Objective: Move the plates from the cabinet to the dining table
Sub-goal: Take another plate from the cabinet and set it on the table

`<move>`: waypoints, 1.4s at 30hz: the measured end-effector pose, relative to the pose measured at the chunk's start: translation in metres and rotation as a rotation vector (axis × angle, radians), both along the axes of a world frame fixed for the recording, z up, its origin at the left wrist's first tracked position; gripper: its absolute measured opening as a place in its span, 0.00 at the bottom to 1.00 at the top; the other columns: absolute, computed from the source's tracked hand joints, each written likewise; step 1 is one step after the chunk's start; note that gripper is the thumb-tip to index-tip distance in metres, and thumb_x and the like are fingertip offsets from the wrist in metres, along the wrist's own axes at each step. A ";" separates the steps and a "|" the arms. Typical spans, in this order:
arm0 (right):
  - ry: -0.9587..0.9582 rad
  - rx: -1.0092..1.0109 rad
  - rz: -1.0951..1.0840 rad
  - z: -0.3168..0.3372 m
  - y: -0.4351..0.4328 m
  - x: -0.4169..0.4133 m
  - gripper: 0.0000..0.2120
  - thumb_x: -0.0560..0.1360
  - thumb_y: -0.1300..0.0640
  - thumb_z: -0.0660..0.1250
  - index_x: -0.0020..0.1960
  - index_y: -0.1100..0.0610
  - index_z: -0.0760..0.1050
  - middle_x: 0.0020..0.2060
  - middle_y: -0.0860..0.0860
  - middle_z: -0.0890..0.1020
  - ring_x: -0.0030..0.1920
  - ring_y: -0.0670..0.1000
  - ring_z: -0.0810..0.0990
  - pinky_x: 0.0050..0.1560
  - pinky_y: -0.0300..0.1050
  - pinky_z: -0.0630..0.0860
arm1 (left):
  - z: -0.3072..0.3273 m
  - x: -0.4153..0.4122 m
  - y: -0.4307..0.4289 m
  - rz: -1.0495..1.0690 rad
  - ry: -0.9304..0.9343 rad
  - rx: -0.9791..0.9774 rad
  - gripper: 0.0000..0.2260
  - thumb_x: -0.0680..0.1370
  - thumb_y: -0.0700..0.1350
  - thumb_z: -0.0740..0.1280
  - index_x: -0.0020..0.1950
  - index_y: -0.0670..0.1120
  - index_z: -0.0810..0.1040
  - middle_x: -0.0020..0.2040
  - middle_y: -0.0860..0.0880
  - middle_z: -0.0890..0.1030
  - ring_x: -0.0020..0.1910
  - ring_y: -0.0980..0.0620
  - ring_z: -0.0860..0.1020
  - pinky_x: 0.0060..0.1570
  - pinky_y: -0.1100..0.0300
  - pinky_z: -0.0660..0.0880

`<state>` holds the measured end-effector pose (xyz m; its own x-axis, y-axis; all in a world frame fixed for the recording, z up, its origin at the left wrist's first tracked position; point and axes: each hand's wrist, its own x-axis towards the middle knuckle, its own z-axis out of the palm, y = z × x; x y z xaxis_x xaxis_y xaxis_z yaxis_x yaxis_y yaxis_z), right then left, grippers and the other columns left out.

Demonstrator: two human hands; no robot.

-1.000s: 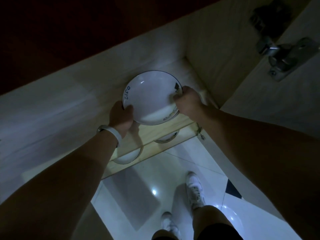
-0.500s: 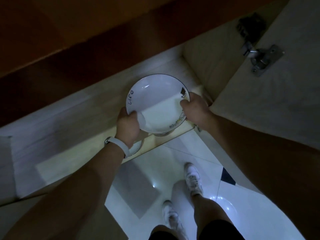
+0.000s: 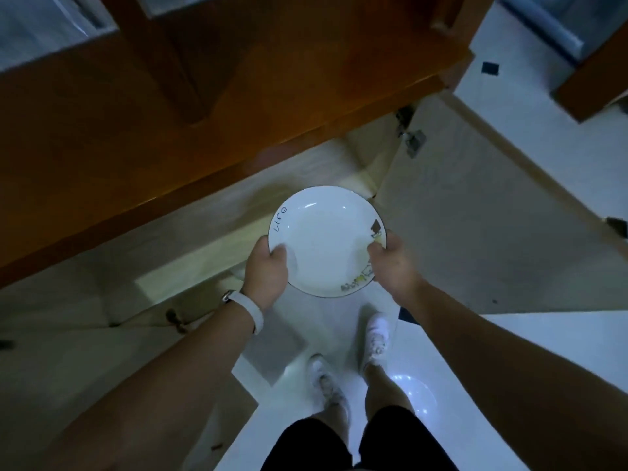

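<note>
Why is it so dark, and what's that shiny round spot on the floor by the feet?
Head view: the room is dim, so the wooden cabinet looks murky while the white plate in the left hand and right hand stands out; the spot is light glaring off the glossy floor; the top corners look smeared.

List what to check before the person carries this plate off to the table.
1. Left hand grips the plate by its rim: ok.
2. Right hand grips the opposite rim: ok.
3. Plate face up, nothing on it: ok.
4. Door out of the way: not ok; it stands open close beside the right arm.
5. Other plates left in the cabinet: cannot tell; the plate and hands hide that part.
6. Way to the table: cannot tell; the table is not in view.
</note>
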<state>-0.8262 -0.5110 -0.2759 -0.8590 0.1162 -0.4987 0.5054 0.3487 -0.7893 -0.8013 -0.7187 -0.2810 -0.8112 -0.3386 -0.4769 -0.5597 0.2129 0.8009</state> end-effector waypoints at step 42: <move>0.354 0.035 -1.360 0.221 0.275 0.608 0.09 0.71 0.58 0.58 0.39 0.54 0.77 0.30 0.47 0.79 0.34 0.51 0.76 0.42 0.50 0.76 | 0.220 0.385 0.401 -1.211 0.247 0.346 0.07 0.75 0.43 0.61 0.44 0.47 0.79 0.38 0.51 0.82 0.35 0.50 0.76 0.37 0.54 0.74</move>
